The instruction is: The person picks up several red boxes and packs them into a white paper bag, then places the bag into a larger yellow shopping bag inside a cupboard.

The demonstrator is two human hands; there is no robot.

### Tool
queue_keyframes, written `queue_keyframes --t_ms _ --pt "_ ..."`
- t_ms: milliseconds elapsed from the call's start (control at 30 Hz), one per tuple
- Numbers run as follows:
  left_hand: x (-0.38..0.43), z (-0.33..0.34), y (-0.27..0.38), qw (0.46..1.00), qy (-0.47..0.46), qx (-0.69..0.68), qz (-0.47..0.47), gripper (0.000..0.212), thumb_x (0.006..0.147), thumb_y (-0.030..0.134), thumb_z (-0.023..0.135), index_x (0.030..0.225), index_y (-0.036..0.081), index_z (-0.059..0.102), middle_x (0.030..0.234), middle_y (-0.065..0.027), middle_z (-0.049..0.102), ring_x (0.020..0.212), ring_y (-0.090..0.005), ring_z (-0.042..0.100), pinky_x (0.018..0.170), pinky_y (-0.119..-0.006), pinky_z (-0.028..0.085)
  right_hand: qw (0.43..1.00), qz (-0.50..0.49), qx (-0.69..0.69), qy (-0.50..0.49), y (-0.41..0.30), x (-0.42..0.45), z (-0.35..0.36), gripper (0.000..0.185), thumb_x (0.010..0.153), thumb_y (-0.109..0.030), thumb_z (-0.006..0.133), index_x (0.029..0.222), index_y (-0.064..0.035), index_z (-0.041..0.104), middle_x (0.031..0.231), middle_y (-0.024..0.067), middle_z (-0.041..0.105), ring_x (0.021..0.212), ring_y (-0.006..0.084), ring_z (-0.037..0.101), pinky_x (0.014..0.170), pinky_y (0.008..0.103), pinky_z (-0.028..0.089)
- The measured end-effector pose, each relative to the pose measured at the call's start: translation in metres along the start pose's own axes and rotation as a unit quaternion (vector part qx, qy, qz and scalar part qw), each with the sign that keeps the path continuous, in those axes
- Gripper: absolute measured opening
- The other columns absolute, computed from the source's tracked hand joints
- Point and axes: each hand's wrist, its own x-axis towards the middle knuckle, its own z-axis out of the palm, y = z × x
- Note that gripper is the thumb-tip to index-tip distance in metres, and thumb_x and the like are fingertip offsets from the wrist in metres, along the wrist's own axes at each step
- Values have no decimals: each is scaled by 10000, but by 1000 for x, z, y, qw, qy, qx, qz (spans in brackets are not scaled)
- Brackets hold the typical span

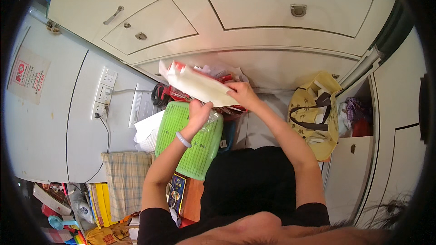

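Note:
A cream-coloured paper bag or large sheet, with red at its far end, is held up in front of me, slightly blurred. My right hand grips its right end, thumb on top. At its lower edge, my left hand has its fingers curled around it; a pale bracelet is on that wrist. Crumpled clear plastic hangs beside the left hand. Under the left forearm lies a green studded plastic stool top. Behind the bag is a heap of red and white papers or packaging, partly hidden.
A yellow tote bag with dark handles stands right, by an open compartment of cloth. White cabinet doors rise ahead. Left are wall sockets with cords, a plaid cushion and yellow folders.

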Motion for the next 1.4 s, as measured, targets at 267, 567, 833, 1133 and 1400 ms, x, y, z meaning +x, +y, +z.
queue_keyframes --t_ms 267,567,833,1133,1400 --pt "-2 -26 25 961 34 265 63 256 673 108 495 877 -7 600 601 -219 553 571 -372 557 579 -439 444 980 136 -146 19 30 10 -23 357 754 -258 594 751 99 588 777 303 565 780 419 561 721 439 444" --pt "6 -48 48 920 25 368 136 253 684 144 517 901 49 605 605 -192 566 583 -362 566 577 -459 451 983 162 31 85 101 13 -5 315 750 -201 600 948 44 582 849 184 629 776 276 610 704 339 462" --pt "7 -24 33 934 -113 333 59 276 693 182 534 900 23 619 729 -234 588 734 -390 572 710 -460 446 978 181 -94 47 72 -14 0 377 784 -314 533 1019 -24 588 961 225 587 887 367 564 784 420 435" --pt "3 -23 24 873 -107 468 83 169 674 119 524 761 -2 604 726 -260 578 720 -412 567 680 -478 456 955 251 -76 139 50 -56 0 236 683 -161 668 799 -8 531 798 189 583 766 346 568 660 406 451" --pt "15 -15 55 849 -140 493 127 159 641 81 517 732 -30 585 722 -254 580 720 -404 574 677 -476 460 947 25 -319 6 80 -58 43 479 683 -46 590 1138 -47 440 1164 139 463 1083 297 430 884 380 388"
